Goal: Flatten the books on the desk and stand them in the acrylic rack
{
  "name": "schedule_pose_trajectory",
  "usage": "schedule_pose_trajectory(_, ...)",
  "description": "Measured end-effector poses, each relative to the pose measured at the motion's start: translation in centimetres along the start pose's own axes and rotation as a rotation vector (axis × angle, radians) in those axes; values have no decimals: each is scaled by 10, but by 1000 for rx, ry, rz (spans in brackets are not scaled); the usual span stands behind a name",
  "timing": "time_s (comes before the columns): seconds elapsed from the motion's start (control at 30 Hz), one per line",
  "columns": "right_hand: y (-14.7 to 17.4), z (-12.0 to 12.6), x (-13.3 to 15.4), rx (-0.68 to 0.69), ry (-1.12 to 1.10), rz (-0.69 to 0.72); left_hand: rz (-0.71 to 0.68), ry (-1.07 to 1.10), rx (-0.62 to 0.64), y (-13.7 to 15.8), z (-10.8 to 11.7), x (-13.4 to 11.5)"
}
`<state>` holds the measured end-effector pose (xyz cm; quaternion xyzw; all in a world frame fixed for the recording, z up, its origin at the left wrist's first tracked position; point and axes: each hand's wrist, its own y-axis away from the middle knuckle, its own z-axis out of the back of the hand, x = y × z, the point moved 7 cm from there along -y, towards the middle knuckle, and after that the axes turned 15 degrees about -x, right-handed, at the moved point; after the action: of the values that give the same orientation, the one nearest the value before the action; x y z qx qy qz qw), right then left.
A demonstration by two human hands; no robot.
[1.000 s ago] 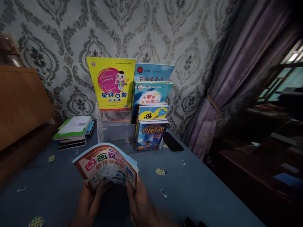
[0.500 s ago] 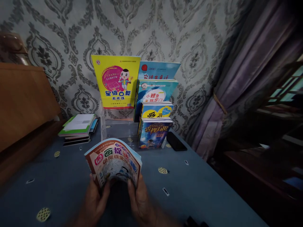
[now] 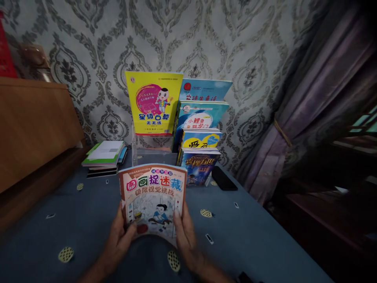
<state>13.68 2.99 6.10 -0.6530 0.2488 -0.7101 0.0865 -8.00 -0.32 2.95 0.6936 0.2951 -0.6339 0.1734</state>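
Between my two hands is a paperback book (image 3: 156,192), its brown-edged front cover facing me, with colourful Chinese characters and a drawn figure in blue. My left hand (image 3: 120,232) grips its lower left edge, thumb on the cover. At the lower right edge, my right hand (image 3: 185,232) holds it the same way, thumb on the front and fingers behind. The book is upright, slightly curved, above the table. Behind it stands a clear stepped rack (image 3: 141,154), partly hidden by the book. A yellow workbook (image 3: 154,104) rests on the rack's left side.
Right of the workbook, blue children's books (image 3: 203,118) and a dark blue book (image 3: 198,169) stand in tiers. A black phone (image 3: 224,179) lies beside them. On the left are a book stack (image 3: 106,153) and a wooden cabinet (image 3: 35,125). A curtain (image 3: 282,118) hangs at right.
The book has straightened from a strong bend and tilted up, so its cover now shows fully. Both hands still hold it. The view has shifted slightly left.
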Motion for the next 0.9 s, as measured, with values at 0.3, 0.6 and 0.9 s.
schedule_pose_trajectory(0.3, -4, -4, -1, 81, -320, -490, 381, 287, 378, 9, -29, -13)
schedule_pose_trajectory(0.6, -15, -4, 26, 225, -280, -243, 212, 164, 376, -6, -8, -19)
schedule_pose_trajectory(0.9, -7, 14, 25, 352, 124, 180, -84, -227, 282, -10, 19, -43)
